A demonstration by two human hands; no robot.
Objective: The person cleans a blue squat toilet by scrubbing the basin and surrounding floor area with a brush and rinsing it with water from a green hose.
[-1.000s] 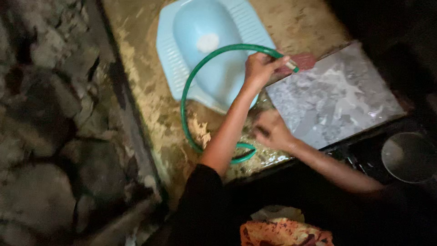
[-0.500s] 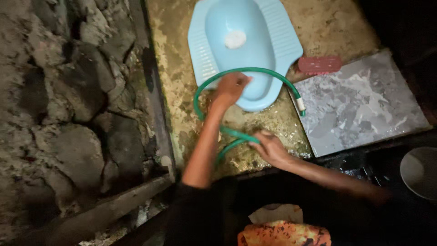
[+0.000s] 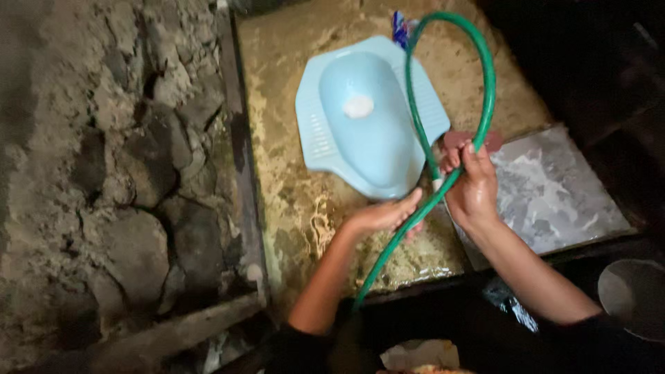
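A green hose point(image 3: 488, 83) rises in a tall loop over a light blue squat toilet pan point(image 3: 367, 118) set in a wet, stained floor point(image 3: 291, 201). My right hand point(image 3: 473, 187) grips both strands where the loop crosses, at the pan's right edge. My left hand point(image 3: 382, 216) closes around the lower strand, which runs down toward me. A grey marbled tile point(image 3: 554, 194) lies right of the pan, with a red brush point(image 3: 493, 142) partly hidden behind my right hand.
A rough stone wall point(image 3: 118, 180) fills the left side behind a raised kerb point(image 3: 242, 173). A round metal bowl point(image 3: 634, 298) sits at the lower right. A small blue packet point(image 3: 400, 28) lies beyond the pan. Patterned cloth shows at the bottom edge.
The hose lay looped on the floor over the pan. My right hand came up from the floor and took it, my left slid to the lower strand, and the loop now stands raised.
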